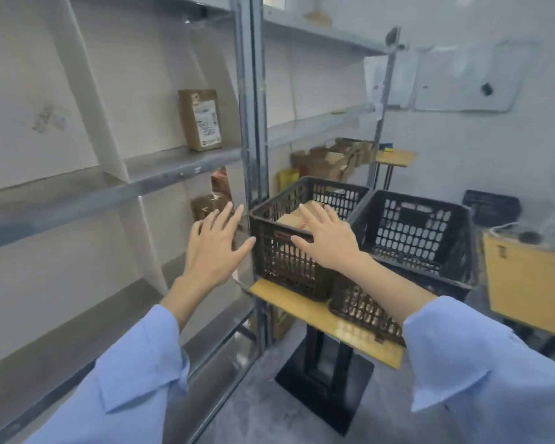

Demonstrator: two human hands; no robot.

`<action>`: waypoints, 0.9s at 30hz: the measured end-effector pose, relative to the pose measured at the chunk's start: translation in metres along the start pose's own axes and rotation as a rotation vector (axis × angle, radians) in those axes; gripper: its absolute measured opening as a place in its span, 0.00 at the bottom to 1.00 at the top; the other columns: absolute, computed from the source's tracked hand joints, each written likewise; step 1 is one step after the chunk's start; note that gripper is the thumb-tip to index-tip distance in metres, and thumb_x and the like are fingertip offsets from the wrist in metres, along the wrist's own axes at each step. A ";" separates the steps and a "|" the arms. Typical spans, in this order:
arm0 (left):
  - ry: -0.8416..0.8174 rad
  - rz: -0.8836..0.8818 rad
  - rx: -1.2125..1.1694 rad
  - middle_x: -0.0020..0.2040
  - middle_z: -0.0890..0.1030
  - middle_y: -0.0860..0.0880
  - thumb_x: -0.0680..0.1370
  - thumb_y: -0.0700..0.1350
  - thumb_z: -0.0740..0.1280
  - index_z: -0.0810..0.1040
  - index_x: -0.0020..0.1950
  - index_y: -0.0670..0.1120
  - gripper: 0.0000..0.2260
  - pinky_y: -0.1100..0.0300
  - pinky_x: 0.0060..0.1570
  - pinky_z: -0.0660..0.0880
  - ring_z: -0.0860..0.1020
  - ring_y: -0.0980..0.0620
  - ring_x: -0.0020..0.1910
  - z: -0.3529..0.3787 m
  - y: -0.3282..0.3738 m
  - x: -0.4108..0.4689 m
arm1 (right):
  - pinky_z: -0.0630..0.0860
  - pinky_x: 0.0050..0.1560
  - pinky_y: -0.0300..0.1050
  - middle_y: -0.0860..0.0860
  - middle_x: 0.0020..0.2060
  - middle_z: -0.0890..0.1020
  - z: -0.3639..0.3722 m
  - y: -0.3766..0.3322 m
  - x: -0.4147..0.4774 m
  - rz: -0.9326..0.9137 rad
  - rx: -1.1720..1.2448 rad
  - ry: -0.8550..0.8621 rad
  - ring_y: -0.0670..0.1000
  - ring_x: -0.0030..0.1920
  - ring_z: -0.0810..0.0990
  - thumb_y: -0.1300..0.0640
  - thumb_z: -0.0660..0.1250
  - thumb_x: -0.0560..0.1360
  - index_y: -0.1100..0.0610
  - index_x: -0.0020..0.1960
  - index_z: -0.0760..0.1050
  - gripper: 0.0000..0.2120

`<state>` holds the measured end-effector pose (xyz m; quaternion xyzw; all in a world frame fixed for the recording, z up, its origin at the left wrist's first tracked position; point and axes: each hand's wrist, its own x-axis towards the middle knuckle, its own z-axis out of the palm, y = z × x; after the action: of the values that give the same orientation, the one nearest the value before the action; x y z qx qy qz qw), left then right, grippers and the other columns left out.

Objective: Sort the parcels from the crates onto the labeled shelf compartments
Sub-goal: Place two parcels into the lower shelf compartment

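Two black plastic crates stand side by side on a small yellow table (289,304). The left crate (279,251) holds a brown parcel (293,221); the right crate (430,238) looks empty inside. My right hand (326,237) is spread flat above the left crate, its fingers reaching over the parcel. Whether they touch it I cannot tell. My left hand (213,248) hovers open with straight fingers between the shelf and the left crate, holding nothing. One brown labelled parcel (201,119) stands upright on the grey metal shelf (161,174). Another brown parcel (207,205) sits one level lower.
A grey upright post (252,100) of the shelf stands between my hands and the crates. Cardboard boxes (330,161) pile up behind the crates. Another yellow table (526,283) is at the right, and a dark crate (491,205) sits by the far wall.
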<state>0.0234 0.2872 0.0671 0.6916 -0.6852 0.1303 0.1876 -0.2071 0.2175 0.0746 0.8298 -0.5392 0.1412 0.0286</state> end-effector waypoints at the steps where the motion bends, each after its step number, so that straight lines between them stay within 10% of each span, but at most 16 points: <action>1: -0.003 0.019 0.004 0.80 0.57 0.51 0.76 0.68 0.44 0.54 0.80 0.55 0.35 0.48 0.72 0.55 0.57 0.47 0.77 0.010 0.009 0.012 | 0.57 0.75 0.58 0.51 0.80 0.50 0.002 0.014 0.003 0.026 0.003 0.002 0.57 0.79 0.48 0.35 0.52 0.80 0.48 0.81 0.47 0.34; 27: -0.362 0.241 -0.195 0.80 0.57 0.50 0.77 0.65 0.61 0.53 0.81 0.53 0.36 0.47 0.71 0.63 0.61 0.47 0.76 0.301 -0.033 0.360 | 0.58 0.76 0.55 0.55 0.80 0.52 0.188 0.155 0.277 0.489 0.454 -0.233 0.57 0.79 0.53 0.45 0.66 0.78 0.51 0.81 0.47 0.40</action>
<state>0.0434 -0.1682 -0.0476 0.5954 -0.7947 -0.0410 0.1108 -0.2041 -0.1300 -0.0483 0.6721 -0.6763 0.1644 -0.2529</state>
